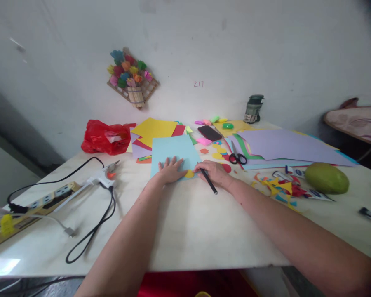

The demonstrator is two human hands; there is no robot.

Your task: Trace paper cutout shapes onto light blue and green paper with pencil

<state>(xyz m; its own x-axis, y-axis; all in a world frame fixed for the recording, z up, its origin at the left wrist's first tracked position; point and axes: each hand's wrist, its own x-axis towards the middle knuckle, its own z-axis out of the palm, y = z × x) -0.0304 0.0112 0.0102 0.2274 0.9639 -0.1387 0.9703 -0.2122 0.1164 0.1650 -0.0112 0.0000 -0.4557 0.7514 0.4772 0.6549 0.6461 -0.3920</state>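
Note:
A light blue sheet of paper (pixel 173 148) lies on the table in front of me. Flat on its lower part rests my left hand (pixel 171 170), fingers spread. A small yellow paper circle (pixel 189 174) sits at the sheet's lower edge, between my two hands. My right hand (pixel 214 172) is closed around a black pen (pixel 210 184) near the sheet's lower right corner; the pen's back end points toward me. Its tip is partly hidden by my fingers, and I cannot tell whether it touches the paper. Black-handled scissors (pixel 237 158) lie beyond my right hand.
Colored sheets (pixel 154 128) and a red plastic bag (pixel 106 138) are at the back left. A glue gun (pixel 105 175) and power strip (pixel 40 204) lie left. Right are a phone (pixel 209 133), purple paper (pixel 284 144), paper scraps (pixel 278 187), a green fruit (pixel 327 178) and a bottle (pixel 253 109).

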